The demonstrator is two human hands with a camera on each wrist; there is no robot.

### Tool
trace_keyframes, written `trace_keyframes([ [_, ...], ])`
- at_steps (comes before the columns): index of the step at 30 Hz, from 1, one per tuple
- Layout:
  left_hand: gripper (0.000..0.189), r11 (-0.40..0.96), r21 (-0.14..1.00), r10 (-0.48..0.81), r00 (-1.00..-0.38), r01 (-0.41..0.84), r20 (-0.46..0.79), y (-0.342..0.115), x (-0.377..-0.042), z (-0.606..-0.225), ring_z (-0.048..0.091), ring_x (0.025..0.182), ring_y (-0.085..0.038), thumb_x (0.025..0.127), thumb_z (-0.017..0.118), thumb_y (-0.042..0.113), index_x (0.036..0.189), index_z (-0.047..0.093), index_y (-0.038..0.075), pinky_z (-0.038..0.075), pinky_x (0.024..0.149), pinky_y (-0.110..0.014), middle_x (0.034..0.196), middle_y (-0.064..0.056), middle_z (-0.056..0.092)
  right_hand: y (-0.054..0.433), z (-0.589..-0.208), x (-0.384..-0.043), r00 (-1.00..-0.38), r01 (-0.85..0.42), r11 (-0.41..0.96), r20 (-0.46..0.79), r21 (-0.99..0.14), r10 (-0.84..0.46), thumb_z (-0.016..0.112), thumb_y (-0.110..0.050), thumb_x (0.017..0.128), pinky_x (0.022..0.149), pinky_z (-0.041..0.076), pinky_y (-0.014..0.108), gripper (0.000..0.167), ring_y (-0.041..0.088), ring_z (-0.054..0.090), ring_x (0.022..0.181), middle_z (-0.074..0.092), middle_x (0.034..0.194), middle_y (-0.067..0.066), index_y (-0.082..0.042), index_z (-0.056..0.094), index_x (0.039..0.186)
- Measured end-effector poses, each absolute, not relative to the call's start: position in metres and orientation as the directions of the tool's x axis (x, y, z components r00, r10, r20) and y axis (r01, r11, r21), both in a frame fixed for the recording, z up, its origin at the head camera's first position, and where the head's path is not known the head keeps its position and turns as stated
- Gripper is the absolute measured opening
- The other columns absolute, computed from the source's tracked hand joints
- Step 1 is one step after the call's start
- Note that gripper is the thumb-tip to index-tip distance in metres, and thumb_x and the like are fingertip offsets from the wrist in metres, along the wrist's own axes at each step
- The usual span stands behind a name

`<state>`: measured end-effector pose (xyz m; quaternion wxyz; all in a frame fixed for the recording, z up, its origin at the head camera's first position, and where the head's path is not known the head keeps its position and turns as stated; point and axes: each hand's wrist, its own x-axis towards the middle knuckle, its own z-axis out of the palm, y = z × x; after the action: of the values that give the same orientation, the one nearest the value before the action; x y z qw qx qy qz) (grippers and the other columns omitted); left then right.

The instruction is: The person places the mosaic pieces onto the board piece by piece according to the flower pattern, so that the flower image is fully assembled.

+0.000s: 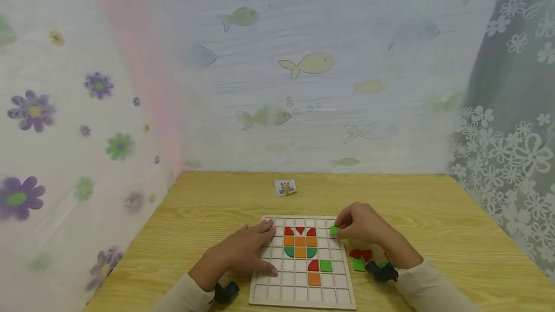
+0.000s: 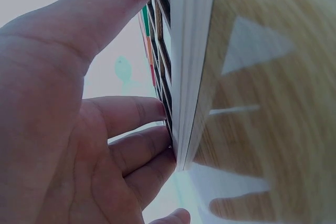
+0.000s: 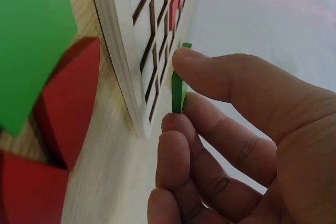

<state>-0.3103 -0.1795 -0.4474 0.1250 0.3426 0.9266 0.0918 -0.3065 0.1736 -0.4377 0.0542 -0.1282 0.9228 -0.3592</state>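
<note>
A pale wooden grid board (image 1: 277, 294) lies on the table. Red, orange and green tiles fill some of its cells, with three orange squares (image 1: 300, 241) in one row. My left hand (image 1: 243, 249) rests along the board's left side, fingers spread and fairly straight; in the left wrist view its fingertips (image 2: 157, 109) touch the board's edge. At the upper right of the board, my right hand (image 1: 364, 225) pinches a green square tile (image 3: 178, 90) between thumb and fingers, over the right column. A lower green square (image 1: 326, 266) sits in a cell beside a red quarter-circle (image 1: 313, 265).
Loose red pieces (image 1: 361, 254) and a green square (image 1: 359, 265) lie right of the board, partly by my right wrist. A small printed picture card (image 1: 285, 188) lies farther back on the wooden table (image 1: 208, 196). Patterned fabric (image 1: 303, 110) hangs behind and at both sides.
</note>
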Motion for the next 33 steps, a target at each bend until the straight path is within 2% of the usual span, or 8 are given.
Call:
trace_keyframes([
  [13, 0.109, 0.755, 0.245, 0.651, -0.741, 0.608, -0.166, -0.179, -0.310, -0.447, 0.027, 0.158, -0.027, 0.079, 0.073, 0.075, 0.162, 0.037, 0.014, 0.027, 0.123, -0.063, 0.172, -0.005, 0.026, 0.155, -0.438, -0.300, -0.916, -0.310, 0.672, 0.023, -0.673, -0.400, 0.091, -0.022, 0.079, 0.065, 0.055, 0.027, 0.015, 0.014, 0.064, 0.075, 0.072, 0.079, -0.007, -0.015, 0.080, 0.087],
  [33, 0.109, 0.765, 0.221, 0.640, -0.750, 0.604, -0.166, -0.176, -0.309, -0.447, 0.029, 0.158, -0.026, 0.078, 0.073, 0.076, 0.162, 0.039, 0.015, 0.028, 0.123, -0.063, 0.171, -0.004, 0.029, 0.133, -0.441, -0.291, -0.858, -0.391, 0.587, 0.050, -0.709, -0.511, 0.092, -0.020, 0.078, 0.065, 0.057, 0.023, 0.016, 0.006, 0.066, 0.072, 0.073, 0.079, -0.009, -0.013, 0.081, 0.088],
])
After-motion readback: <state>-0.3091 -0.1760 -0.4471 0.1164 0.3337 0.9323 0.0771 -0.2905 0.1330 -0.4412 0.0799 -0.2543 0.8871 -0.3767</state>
